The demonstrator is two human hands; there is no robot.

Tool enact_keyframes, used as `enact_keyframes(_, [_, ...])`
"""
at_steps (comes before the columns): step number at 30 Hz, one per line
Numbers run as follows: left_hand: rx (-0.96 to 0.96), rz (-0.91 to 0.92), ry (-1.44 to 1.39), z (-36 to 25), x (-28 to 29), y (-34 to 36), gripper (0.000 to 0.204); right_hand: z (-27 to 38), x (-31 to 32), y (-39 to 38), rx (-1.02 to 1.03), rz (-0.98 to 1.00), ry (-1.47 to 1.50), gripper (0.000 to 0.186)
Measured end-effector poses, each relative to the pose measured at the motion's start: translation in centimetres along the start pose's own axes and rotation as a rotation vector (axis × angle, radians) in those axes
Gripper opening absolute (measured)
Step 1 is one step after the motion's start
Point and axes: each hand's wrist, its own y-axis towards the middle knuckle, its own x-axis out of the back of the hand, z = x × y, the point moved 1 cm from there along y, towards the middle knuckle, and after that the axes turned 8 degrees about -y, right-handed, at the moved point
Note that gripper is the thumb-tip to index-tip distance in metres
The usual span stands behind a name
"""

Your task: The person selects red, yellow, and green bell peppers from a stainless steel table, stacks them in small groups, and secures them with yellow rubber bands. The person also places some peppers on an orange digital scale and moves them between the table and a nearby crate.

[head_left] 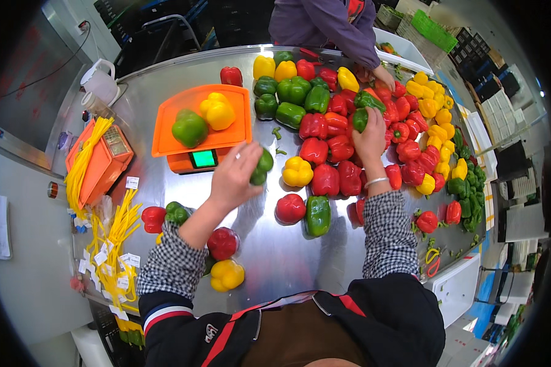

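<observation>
My left hand (234,177) is closed round a green bell pepper (262,166), just right of the scale's lit green display (203,159). On the scale's orange tray (165,131) lie a green bell pepper (190,128) and a yellow bell pepper (217,111). Farther right, my right hand (371,137) grips another green bell pepper (359,120) over the pile of red peppers; its fingertips are partly hidden. Around it lie red bell peppers (340,148) and a green one (370,101). A yellow bell pepper (297,172) sits between my hands.
Across the metal table (275,257), a person in a purple sleeve (343,30) reaches into the peppers. Yellow tagged straps (113,238) and an orange basket (107,162) are at left. Scissors (433,263) with red handles lie right. Several peppers, one yellow (228,275), lie by my left forearm.
</observation>
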Motion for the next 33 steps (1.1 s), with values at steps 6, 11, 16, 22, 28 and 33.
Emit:
enact_keyframes(6, [0.399,0.313,-0.204,0.4,-3.1,-4.6,0.064,-3.1,-3.8,3.2,0.163,0.103,-0.375,0.066])
enact_keyframes(11, [0.539,0.412,-0.249,2.3,-4.3,-6.2,0.065,5.1,-6.1,5.1,0.406,0.051,-0.053,0.052])
enact_keyframes(16, [0.642,0.51,-0.269,2.5,-4.2,-6.3,0.07,13.3,-11.6,3.7,0.389,0.489,0.102,0.055])
enact_keyframes(22, [0.58,0.607,-0.237,1.4,-3.8,-6.6,0.069,18.7,-18.9,8.4,0.265,0.297,0.109,0.048])
enact_keyframes(28, [0.58,0.619,-0.276,1.6,-4.0,-6.7,0.065,20.5,-22.3,12.1,0.274,0.807,-0.166,0.073])
enact_keyframes(33, [0.572,0.646,-0.287,1.9,-4.3,-7.0,0.066,19.7,-20.4,13.0,0.112,0.636,0.499,0.088])
